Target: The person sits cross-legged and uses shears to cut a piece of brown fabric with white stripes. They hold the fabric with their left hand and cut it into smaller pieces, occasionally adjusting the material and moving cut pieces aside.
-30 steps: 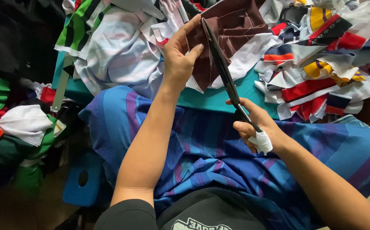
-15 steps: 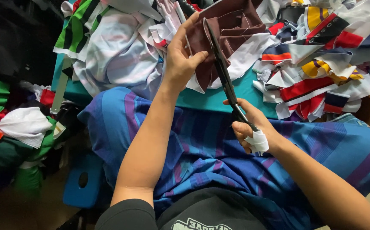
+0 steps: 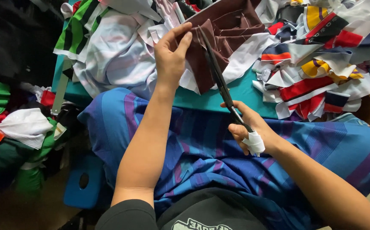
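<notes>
left hand (image 3: 171, 53): raised, fingers pinched | right hand (image 3: 249, 130): lower, fist closed, one finger bandaged

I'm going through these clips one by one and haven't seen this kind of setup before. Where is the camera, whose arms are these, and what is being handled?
There is no machine here. The camera sits on a person's head and looks down at their own two bare arms. The left hand pinches a piece of dark maroon cloth. The right hand, with a white wrap on one finger, grips long black scissors whose blades lie against that cloth. A blue and purple striped fabric drapes over the lap. Beyond it is a teal table heaped with colourful fabric scraps.
</notes>
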